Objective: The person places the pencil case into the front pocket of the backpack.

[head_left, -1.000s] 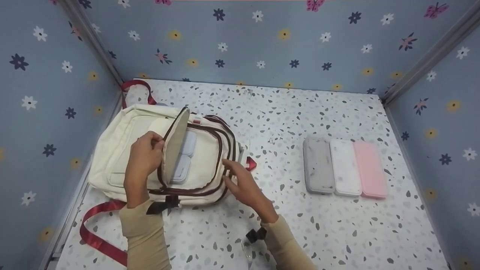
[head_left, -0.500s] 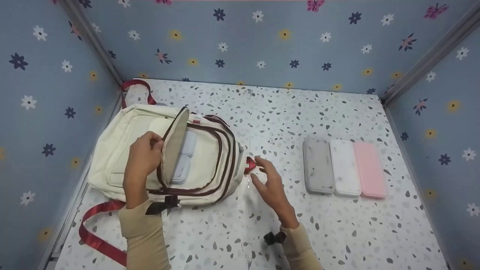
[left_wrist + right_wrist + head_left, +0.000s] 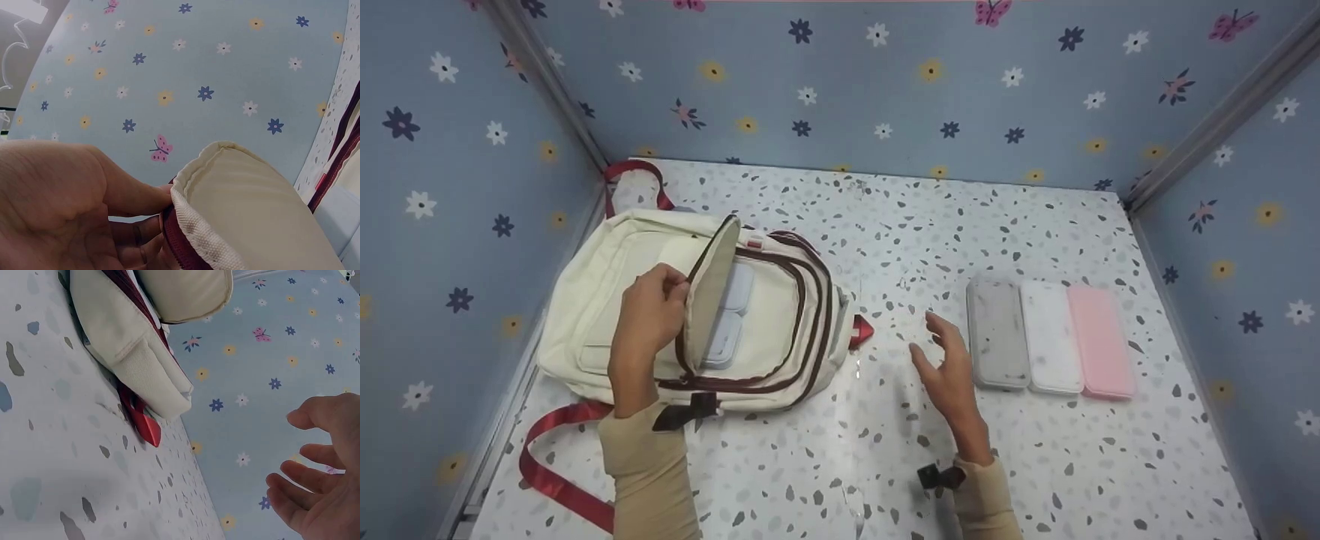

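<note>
A cream backpack (image 3: 607, 300) with dark red zips lies on its back at the left. My left hand (image 3: 649, 319) pinches the edge of its raised front pocket flap (image 3: 253, 208) between thumb and fingers. Inside the pocket sit two pale blue-grey cases (image 3: 724, 341), partly hidden by the flap. My right hand (image 3: 949, 367) hovers over the table with fingers spread and nothing in them, just left of a grey case (image 3: 997, 334). Beside the grey case lie a white case (image 3: 1051, 337) and a pink case (image 3: 1101, 341), side by side in a row.
Red straps (image 3: 559, 480) trail from the backpack at the front left and the back. A red tab (image 3: 861, 332) sticks out at its right end. Flower-patterned walls (image 3: 885, 82) enclose the speckled table (image 3: 900, 240) at the back and both sides.
My right hand has left the backpack's right end and moved right across the table, close to the grey case. The left hand keeps its pinch on the flap in the same place.
</note>
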{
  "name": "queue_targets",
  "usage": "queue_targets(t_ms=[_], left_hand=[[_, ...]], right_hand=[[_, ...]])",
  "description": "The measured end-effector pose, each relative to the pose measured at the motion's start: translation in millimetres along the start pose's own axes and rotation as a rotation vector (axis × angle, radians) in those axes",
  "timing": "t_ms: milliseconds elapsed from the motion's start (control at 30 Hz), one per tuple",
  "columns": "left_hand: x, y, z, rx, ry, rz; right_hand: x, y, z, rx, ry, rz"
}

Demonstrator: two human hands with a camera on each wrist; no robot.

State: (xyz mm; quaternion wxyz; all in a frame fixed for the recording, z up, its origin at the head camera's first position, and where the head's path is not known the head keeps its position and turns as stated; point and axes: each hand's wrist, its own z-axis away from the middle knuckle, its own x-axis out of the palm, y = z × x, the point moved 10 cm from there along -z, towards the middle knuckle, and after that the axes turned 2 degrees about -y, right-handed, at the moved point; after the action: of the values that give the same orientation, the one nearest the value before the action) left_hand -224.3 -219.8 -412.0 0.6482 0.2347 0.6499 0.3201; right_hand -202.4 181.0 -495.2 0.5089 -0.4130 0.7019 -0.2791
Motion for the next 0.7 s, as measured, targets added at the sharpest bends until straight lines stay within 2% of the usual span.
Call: queue_targets(t_ms=[300, 700], left_hand=[[-0.8, 0.6, -0.6, 0.005, 0.005, -0.004], [-1.6, -1.9, 0.0, -0.001, 0.002, -0.004]], right_hand=[[-33, 29, 8, 0.116, 0.085, 0.050], [-59, 71, 22, 0.264, 0.157, 0.061]])
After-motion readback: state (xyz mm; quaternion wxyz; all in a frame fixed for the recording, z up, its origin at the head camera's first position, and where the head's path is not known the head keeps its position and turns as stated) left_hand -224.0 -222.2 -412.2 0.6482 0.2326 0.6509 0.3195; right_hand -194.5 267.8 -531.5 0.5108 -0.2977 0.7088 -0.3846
